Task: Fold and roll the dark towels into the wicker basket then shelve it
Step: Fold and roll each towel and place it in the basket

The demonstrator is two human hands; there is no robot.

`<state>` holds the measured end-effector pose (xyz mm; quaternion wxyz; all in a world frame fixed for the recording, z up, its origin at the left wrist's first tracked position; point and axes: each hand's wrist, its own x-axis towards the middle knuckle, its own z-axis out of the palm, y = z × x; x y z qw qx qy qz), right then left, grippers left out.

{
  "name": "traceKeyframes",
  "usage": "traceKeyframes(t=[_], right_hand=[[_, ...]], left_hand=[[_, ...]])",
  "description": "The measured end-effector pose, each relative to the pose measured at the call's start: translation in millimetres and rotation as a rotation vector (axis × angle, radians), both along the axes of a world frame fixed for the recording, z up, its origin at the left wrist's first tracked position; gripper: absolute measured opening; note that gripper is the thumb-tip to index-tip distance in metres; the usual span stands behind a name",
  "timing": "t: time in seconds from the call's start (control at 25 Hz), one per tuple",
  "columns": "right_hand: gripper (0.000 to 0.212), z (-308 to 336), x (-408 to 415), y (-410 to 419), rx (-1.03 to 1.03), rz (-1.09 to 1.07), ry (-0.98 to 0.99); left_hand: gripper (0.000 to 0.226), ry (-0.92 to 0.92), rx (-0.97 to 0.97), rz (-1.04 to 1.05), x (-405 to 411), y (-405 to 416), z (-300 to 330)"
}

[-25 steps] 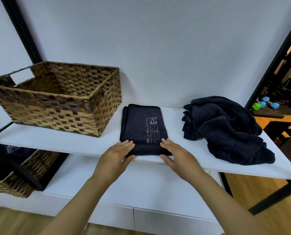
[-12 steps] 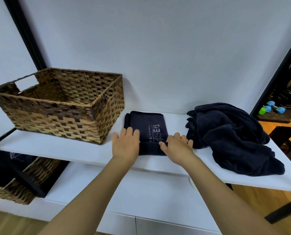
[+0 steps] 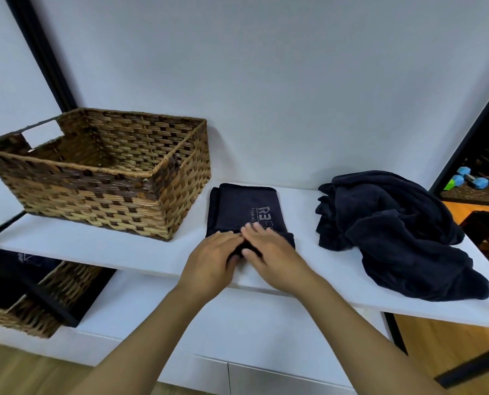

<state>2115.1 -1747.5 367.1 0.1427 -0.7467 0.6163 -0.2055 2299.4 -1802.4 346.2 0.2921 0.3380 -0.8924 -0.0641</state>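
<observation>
I see my left hand (image 3: 212, 259) and right hand (image 3: 269, 253) both gripping the rolled near end of the folded towel (image 3: 244, 208) on the white surface (image 3: 118, 246), beside the wicker basket (image 3: 103, 175).

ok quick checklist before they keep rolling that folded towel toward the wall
1. Both hands on the near end: left hand and right hand curl over the folded towel: ok.
2. Roll tight and even: hidden under the fingers: cannot tell.
3. Towel lies flat and folded ahead of the roll: ok.
4. Bare shelf top either side of the towel: ok.
5. Wicker basket close by on the left, open side up: ok.
6. Heap of unfolded towels not yet done: not ok.
</observation>
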Motion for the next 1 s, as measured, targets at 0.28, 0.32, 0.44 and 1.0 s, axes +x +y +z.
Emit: traceKeyframes(t=[0.28,0.32,0.44,1.0], right_hand=[[0.047,-5.3,-44.1,25.9,-0.021,-0.23,0.081],[0.042,-4.8,-43.2,25.6,-0.021,-0.225,0.073],[0.044,4.3,-39.0,15.2,0.099,-0.266,0.006],[0.035,-10.3,-21.3,1.7,-0.32,-0.358,0.476]], left_hand=[[0.026,-0.047,0.052,0.126,-4.0,-1.5,1.6],[0.025,-0.07,0.034,0.132,-2.7,2.8,1.0],[0.038,-0.192,0.006,0.228,-2.0,9.6,7.6],[0.029,-0.047,-0.144,0.184,-23.2,-13.8,-0.2]])
